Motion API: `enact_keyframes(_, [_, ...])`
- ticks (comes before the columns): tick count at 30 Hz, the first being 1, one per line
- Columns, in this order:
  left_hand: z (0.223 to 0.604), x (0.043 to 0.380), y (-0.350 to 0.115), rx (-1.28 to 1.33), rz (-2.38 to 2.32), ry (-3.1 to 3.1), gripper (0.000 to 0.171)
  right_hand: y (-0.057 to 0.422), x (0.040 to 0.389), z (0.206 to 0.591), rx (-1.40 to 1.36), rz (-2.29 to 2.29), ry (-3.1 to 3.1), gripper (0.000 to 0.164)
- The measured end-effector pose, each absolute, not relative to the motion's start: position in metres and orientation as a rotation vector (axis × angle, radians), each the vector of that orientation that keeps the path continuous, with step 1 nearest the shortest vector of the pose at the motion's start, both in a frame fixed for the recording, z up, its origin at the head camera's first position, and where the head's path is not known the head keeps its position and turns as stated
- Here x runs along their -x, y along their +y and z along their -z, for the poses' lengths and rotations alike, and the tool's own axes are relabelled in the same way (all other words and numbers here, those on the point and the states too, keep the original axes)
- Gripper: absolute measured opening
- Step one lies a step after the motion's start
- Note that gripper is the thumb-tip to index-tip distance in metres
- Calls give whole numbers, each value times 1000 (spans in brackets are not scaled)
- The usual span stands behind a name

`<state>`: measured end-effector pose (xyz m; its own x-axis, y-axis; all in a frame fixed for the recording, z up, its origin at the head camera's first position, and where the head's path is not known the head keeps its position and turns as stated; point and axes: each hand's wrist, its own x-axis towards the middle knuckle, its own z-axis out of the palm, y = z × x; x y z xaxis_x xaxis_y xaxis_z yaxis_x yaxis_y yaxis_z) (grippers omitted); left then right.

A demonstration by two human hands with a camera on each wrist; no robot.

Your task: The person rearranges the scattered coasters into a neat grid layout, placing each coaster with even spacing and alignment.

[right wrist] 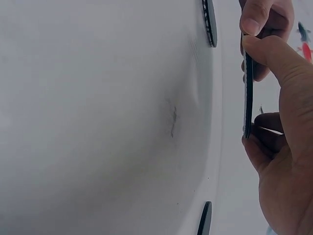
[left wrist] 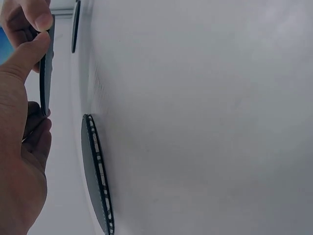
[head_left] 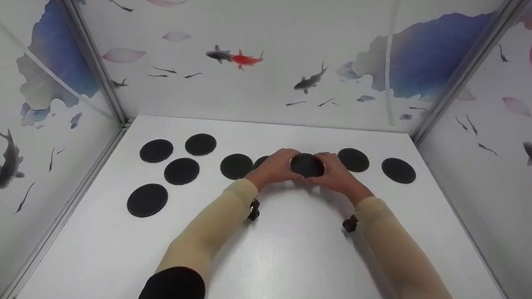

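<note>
A flat, round black coaster (head_left: 307, 165) is held between both hands near the back of the table. My left hand (head_left: 276, 168) grips its left edge, and my right hand (head_left: 338, 175) grips the opposite edge. The thumbs meet at the near side of the rim. In the left wrist view the held coaster (left wrist: 46, 81) appears edge-on, raised off the tabletop, with fingers on its far side. The right wrist view gives the same edge-on look at the coaster (right wrist: 248, 93). Partly hidden behind my left hand, another black coaster (head_left: 260, 161) lies on the table.
Several more black coasters lie on the white table (head_left: 266, 255): a loose group at left, including a coaster (head_left: 147, 200) nearest the front, and two at right, with one coaster (head_left: 398, 170) farthest out. Printed panels (head_left: 259, 96) with fish and petals wall the back and sides.
</note>
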<state>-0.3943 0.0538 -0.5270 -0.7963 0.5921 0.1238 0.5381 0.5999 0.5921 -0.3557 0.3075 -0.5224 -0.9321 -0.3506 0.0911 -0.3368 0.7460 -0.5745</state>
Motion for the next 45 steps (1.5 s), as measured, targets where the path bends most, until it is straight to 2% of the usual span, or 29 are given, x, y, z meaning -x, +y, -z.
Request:
enact_keyframes(18, [527,395,40,-957,-998,2739,74,294,360,520,555,962,2873,90])
enact_keyframes(26, [525,395,41,-929,-999,2729,78,294,363,523,540,966,2873,93])
enact_keyframes(45, [537,397,44,-928,-999,2699,81,297,367,536,548,953,2851,89])
